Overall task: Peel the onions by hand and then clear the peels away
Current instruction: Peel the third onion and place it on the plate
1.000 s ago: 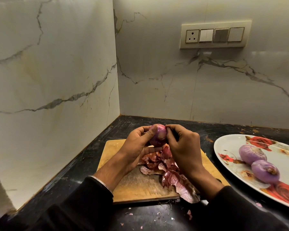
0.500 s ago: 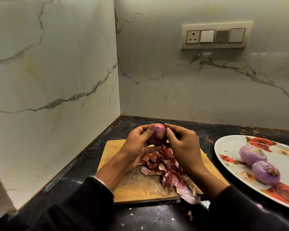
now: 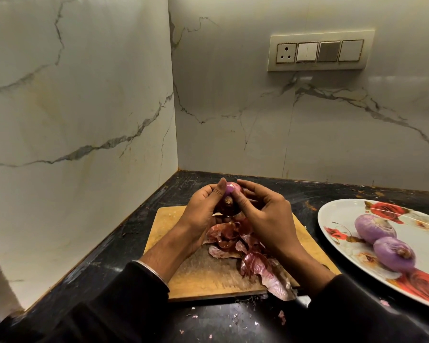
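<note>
A red onion (image 3: 229,199), partly peeled with its root end facing me, is held above the wooden cutting board (image 3: 198,276). My left hand (image 3: 203,214) grips it from the left, thumb up along its side. My right hand (image 3: 263,216) holds it from the right, thumb pressed on its skin near the root. A pile of dark red peels (image 3: 248,253) lies on the board under my hands. Two peeled purple onions (image 3: 374,227) (image 3: 394,253) rest on a white plate with red roses (image 3: 337,219) at the right.
The black counter (image 3: 124,246) ends in a corner of marble walls close behind and to the left. Small peel scraps (image 3: 281,316) dot the counter in front of the board. A switch panel (image 3: 320,52) is on the back wall.
Both hands have turned the onion so its root end now faces me. My right thumb has shifted onto the skin beside the root; the fingers have loosened.
</note>
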The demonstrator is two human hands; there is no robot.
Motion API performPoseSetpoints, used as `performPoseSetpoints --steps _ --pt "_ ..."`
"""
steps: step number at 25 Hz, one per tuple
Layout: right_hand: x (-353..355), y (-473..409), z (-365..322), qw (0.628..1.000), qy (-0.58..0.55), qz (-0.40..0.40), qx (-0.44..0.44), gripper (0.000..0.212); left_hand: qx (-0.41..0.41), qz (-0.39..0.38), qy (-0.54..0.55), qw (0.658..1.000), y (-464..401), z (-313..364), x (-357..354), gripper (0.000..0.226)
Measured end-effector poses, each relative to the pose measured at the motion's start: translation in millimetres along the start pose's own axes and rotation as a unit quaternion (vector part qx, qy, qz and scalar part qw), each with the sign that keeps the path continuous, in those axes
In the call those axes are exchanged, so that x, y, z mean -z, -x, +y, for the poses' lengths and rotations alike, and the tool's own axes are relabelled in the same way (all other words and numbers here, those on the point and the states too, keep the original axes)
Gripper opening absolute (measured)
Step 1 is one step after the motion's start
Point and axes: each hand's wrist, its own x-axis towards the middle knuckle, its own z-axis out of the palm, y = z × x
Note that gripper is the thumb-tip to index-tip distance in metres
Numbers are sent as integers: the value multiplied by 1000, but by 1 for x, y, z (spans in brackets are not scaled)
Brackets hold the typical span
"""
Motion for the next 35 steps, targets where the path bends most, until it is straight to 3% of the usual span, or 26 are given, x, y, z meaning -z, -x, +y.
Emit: performPoseSetpoints --steps 4,12,17,20,23,35 --pt "0 0 -2 1000 19 -1 18 33 -5 1 -2 1000 0 -1 0 60" --pt "1 0 0 996 81 -12 30 19 -5 -25 -17 1000 4 3 2 27" --pt "3 -2 4 993 109 26 29 16 -1 -34 10 999 4 4 -1 29" --pt "3 -3 3 997 67 25 20 17 -8 -37 20 999 4 6 -2 28" --pt "1 -2 1 999 45 4 17 28 -11 -36 26 999 4 6 -1 26" --pt "2 -2 0 989 132 0 69 22 -23 -30 -6 999 4 1 -2 26"
